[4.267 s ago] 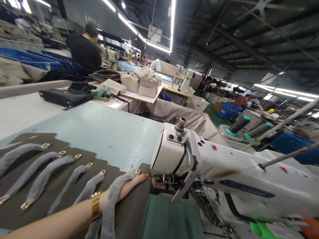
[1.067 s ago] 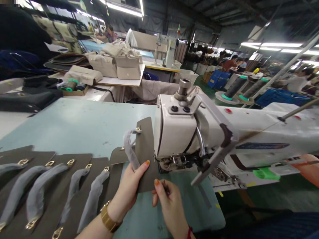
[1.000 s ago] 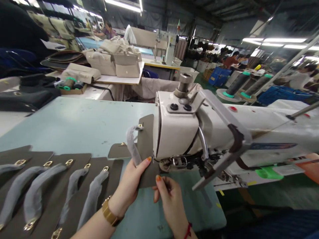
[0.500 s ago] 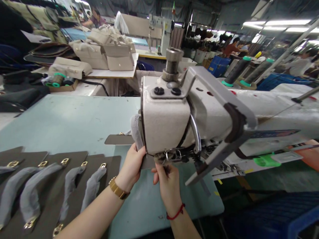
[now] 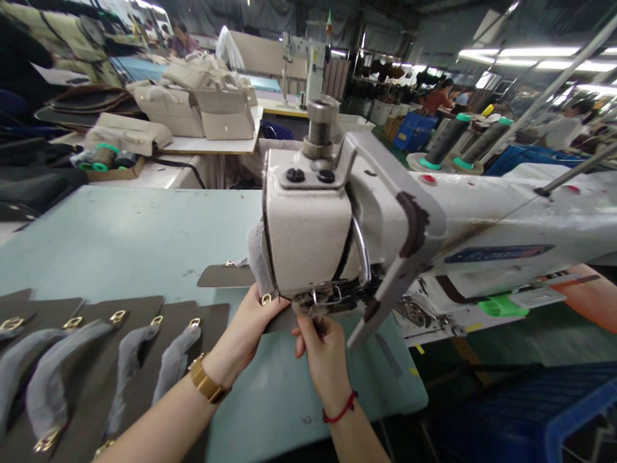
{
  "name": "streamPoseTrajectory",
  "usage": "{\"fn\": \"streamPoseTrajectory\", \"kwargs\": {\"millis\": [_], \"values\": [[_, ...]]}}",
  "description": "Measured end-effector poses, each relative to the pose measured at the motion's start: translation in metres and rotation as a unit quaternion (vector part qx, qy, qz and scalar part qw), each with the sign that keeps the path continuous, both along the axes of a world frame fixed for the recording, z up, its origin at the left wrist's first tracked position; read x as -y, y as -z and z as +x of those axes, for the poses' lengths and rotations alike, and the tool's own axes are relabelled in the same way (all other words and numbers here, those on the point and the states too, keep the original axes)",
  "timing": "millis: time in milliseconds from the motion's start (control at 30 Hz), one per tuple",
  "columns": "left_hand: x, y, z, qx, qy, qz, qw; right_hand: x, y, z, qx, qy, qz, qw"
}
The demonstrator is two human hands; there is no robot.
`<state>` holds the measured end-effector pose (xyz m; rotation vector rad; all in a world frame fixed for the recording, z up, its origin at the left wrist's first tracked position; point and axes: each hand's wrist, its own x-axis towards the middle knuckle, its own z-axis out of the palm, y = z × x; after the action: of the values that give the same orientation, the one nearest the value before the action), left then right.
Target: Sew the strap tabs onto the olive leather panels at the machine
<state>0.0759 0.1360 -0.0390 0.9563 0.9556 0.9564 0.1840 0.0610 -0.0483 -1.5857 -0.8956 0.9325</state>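
A dark grey-brown flat panel [image 5: 224, 276] lies under the head of a white sewing machine [image 5: 308, 225]. A grey-wrapped handle [image 5: 259, 260] stands up from it beside the machine head, with a gold ring near its lower end. My left hand [image 5: 248, 328], with a gold watch on the wrist, grips the panel's near edge, thumb on top by the ring. My right hand [image 5: 321, 341], a red cord at its wrist, is closed with thumb and finger pinched just below the needle area; what lies between those fingertips is hidden.
Several panels with wrapped handles [image 5: 48, 392] overlap at the left on the pale blue table [image 5: 144, 225]. Beige bags [image 5: 224, 116] are stacked on a table behind. Thread cones [image 5: 448, 141] stand behind the machine arm. A blue crate [image 5: 520, 411] is at the lower right. People sit farther back.
The camera view has shifted slightly. My left hand has moved a little left and down against the machine, uncovering the gold ring. My right hand keeps its pinch.
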Motion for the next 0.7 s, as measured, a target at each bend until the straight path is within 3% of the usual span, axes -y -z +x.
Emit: {"fn": "streamPoseTrajectory", "kwargs": {"millis": [167,333,700], "values": [[0.004,0.0,-0.018,-0.094,0.108,0.022,0.989,0.004,0.001,0.002,0.041,-0.018,0.013,0.999],[0.003,0.003,-0.022,-0.046,0.204,-0.079,0.975,0.011,0.001,0.005,0.042,-0.061,0.053,0.996],[0.002,0.011,-0.021,-0.01,0.228,-0.079,0.97,0.01,0.001,0.005,-0.007,-0.059,0.043,0.997]]}}
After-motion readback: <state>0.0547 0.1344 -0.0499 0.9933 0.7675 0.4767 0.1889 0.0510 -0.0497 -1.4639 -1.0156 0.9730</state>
